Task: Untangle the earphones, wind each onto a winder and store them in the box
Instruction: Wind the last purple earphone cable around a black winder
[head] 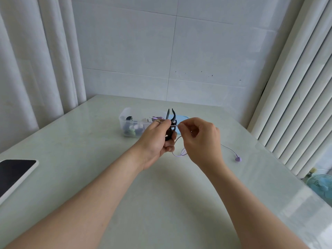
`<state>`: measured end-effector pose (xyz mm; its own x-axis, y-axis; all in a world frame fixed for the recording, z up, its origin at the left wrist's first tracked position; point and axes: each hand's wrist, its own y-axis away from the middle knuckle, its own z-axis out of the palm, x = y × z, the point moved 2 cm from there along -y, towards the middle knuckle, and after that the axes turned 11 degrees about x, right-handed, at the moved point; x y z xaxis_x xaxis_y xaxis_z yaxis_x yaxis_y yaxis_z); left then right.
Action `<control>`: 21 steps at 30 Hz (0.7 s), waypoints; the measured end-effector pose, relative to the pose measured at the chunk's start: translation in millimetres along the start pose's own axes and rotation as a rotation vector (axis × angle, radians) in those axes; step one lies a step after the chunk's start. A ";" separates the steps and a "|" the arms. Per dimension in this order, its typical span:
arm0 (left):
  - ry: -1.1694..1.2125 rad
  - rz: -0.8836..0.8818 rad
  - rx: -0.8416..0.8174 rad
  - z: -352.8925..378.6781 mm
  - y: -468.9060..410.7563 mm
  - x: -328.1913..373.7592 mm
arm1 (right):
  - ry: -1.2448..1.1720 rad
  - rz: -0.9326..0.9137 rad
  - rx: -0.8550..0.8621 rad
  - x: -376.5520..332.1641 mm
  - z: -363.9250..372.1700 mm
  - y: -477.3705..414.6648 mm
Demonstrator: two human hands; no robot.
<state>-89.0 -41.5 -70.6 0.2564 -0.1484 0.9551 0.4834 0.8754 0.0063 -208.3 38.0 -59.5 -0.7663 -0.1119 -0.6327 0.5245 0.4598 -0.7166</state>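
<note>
- The black winder (171, 116) is standing upright above the surface (161, 194), its two prongs pointing up, and the left hand (156, 139) is gripping its lower part with curled fingers.
- The right hand (201, 139) is pinching the purple cable (181, 153) just beside the winder.
- The cable is hanging in a loop below both hands and trailing right to a purple earbud (238, 159) lying on the surface.
- Behind the hands, a clear box (124, 114) is holding other wound earphones, with a blue lid (185, 117) lying beside it.
- A dark-screened tablet (16, 171) is lying at the left edge.
</note>
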 end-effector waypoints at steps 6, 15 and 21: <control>0.016 0.023 0.017 -0.4 -0.3 3.2 | -0.001 0.050 0.008 5.7 -0.7 -1.0; 0.015 0.079 -0.009 -9.1 -2.6 4.3 | -0.054 0.120 -0.053 7.5 1.5 -1.1; -0.071 0.073 -0.034 -11.2 -1.8 8.5 | -0.093 0.166 -0.078 7.6 0.5 -3.2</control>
<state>-78.2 -49.5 -65.8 0.2328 -0.0508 0.9712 0.4944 0.8662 -0.0731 -215.6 35.2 -62.2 -0.6320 -0.1082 -0.7674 0.6080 0.5448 -0.5775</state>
